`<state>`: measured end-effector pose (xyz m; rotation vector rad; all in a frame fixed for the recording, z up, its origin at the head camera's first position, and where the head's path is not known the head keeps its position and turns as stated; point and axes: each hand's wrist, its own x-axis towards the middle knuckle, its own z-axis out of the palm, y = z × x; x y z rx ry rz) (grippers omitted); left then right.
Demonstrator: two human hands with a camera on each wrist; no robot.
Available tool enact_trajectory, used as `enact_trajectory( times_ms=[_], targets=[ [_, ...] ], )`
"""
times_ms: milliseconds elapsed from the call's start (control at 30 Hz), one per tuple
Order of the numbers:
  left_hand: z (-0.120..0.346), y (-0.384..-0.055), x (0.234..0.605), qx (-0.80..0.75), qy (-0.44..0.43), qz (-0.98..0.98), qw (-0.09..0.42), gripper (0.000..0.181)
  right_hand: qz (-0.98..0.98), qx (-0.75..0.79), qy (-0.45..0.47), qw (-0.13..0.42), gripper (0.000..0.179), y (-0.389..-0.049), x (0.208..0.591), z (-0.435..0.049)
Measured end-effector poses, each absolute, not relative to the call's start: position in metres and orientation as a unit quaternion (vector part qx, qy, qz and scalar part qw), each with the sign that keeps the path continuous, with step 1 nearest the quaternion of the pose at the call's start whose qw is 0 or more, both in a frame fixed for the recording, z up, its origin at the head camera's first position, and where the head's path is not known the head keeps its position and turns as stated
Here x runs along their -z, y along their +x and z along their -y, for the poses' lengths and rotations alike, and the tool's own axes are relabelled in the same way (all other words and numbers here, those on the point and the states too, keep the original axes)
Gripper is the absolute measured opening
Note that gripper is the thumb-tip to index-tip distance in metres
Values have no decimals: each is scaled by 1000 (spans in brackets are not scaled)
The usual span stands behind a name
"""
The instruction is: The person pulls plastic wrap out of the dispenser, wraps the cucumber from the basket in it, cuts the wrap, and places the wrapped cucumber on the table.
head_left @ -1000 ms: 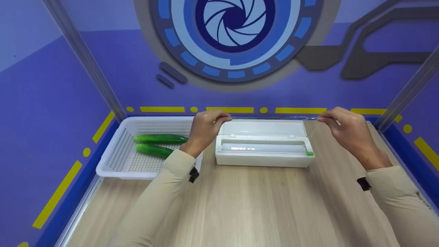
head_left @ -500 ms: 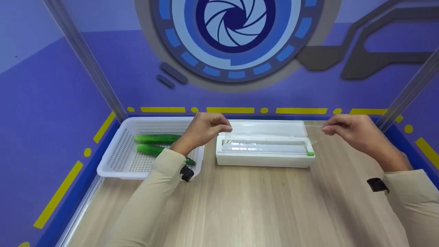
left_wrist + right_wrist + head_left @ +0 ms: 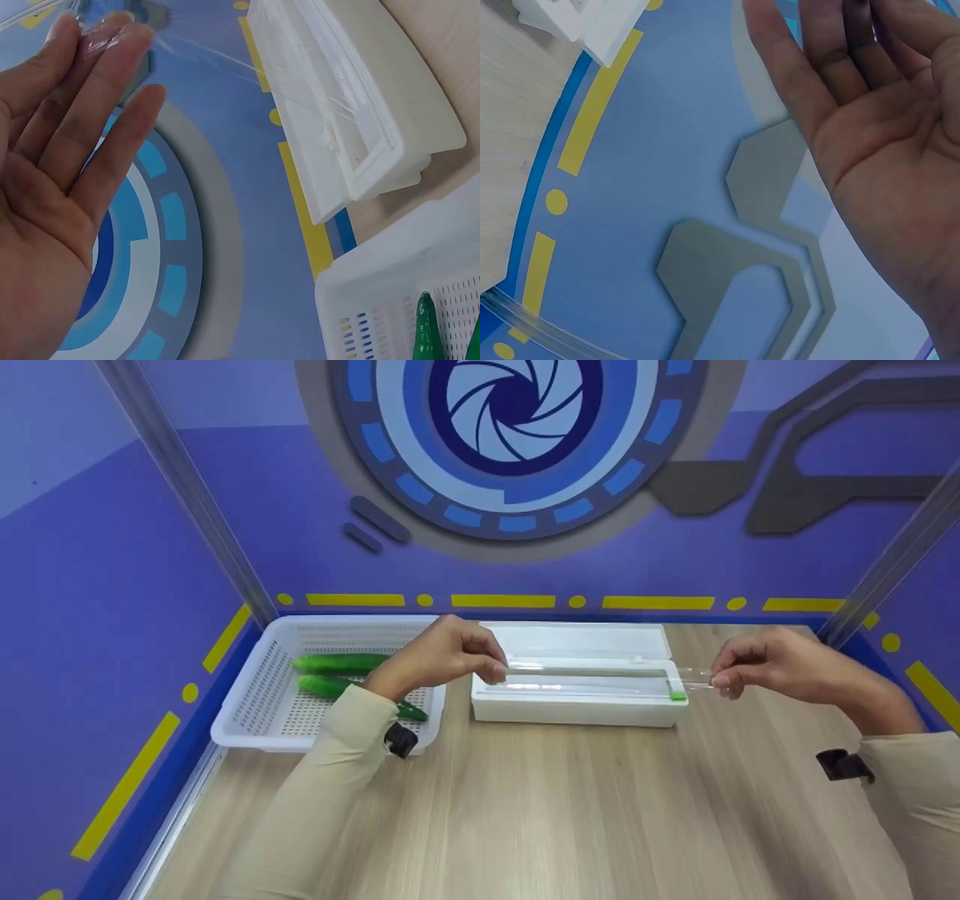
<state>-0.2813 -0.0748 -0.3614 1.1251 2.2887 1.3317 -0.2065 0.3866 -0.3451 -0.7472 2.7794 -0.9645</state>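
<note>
A clear sheet of plastic wrap [image 3: 585, 669] stretches across the long white dispenser box [image 3: 570, 712], whose lid [image 3: 577, 639] stands tipped back. My left hand [image 3: 450, 656] pinches one end of the wrap between thumb and fingertips, over the box's left end. Beyond the box's right end, my right hand [image 3: 772, 664] pinches the other end. A green slider [image 3: 677, 696] sits at the box's right front corner. In the left wrist view the film [image 3: 217, 56] runs from the fingertips to the box; in the right wrist view the right fingertips are cut off.
Left of the box stands a white perforated basket [image 3: 251, 739] with two cucumbers [image 3: 341, 663] in it, partly behind my left forearm. Wood tabletop [image 3: 555, 810] lies in front of the box. A blue printed wall [image 3: 517, 570] rises close behind.
Both hands have come down and toward me with the wrap, from above the lid's back edge to over the box opening. The right hand has also shifted slightly right.
</note>
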Motion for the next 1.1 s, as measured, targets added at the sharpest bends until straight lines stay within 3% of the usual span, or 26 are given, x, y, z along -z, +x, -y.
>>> enact_trajectory(
  times_ms=[567,1100],
  targets=[
    [84,-278,358,-411,372,-786,275,7,-801,422,-368,212,10,-200,365,-380],
    [82,-273,364,-387,372,-778,327,6,-754,453,-351,321,7,-185,396,-366]
  ],
)
